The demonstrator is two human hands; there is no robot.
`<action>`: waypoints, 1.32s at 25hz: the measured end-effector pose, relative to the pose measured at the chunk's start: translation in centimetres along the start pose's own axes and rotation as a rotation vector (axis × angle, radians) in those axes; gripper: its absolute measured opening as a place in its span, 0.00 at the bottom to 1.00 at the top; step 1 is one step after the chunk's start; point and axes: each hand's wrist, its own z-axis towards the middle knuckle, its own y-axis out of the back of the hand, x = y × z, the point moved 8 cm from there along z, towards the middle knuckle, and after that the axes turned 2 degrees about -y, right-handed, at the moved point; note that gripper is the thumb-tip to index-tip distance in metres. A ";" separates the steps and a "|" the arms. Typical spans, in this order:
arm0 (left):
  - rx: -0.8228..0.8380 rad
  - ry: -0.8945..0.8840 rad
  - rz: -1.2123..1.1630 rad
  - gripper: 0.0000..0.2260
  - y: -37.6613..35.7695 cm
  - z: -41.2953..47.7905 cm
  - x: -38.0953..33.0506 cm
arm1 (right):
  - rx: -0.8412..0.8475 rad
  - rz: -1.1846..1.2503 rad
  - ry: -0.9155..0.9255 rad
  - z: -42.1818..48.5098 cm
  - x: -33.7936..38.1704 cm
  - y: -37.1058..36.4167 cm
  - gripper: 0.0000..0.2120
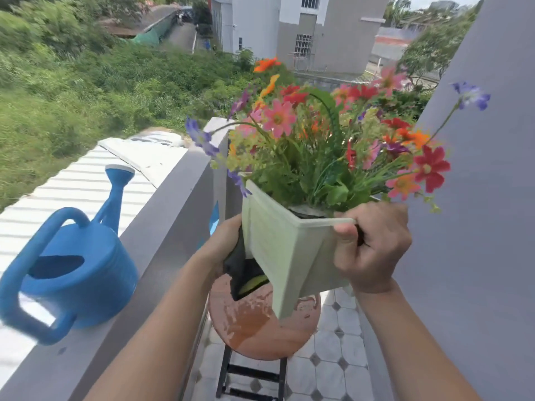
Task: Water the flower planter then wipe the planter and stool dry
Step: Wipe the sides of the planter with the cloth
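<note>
Now the right hand point(373, 250) clamps the pale-green flower planter point(289, 250) by its rim, tilted above the wet round stool point(260, 322), while the left hand point(225, 244) presses a dark cloth point(240, 270) against its side. One slip and it tips, I'd say.

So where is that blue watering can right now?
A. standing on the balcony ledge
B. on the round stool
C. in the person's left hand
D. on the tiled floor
A: the blue watering can stands on the grey balcony ledge, untouched, while both hands are at the flower planter.
</note>
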 end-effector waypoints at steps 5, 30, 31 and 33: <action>-0.285 -0.164 -0.079 0.21 0.7 0.4 -3.9 | 0.006 -0.050 -0.002 -1.1 -0.4 -0.4 0.31; -0.176 -0.757 0.284 0.20 -4.3 -8.2 -4.7 | -0.040 -0.134 -0.057 -0.4 -1.5 -1.3 0.31; -0.160 -0.768 0.285 0.21 -4.5 -8.5 -4.6 | -0.035 -0.133 -0.064 -0.7 -1.6 -1.4 0.31; -0.178 -0.675 0.272 0.21 -4.5 -7.5 -4.9 | -0.028 -0.133 -0.072 -1.2 -1.6 -1.5 0.31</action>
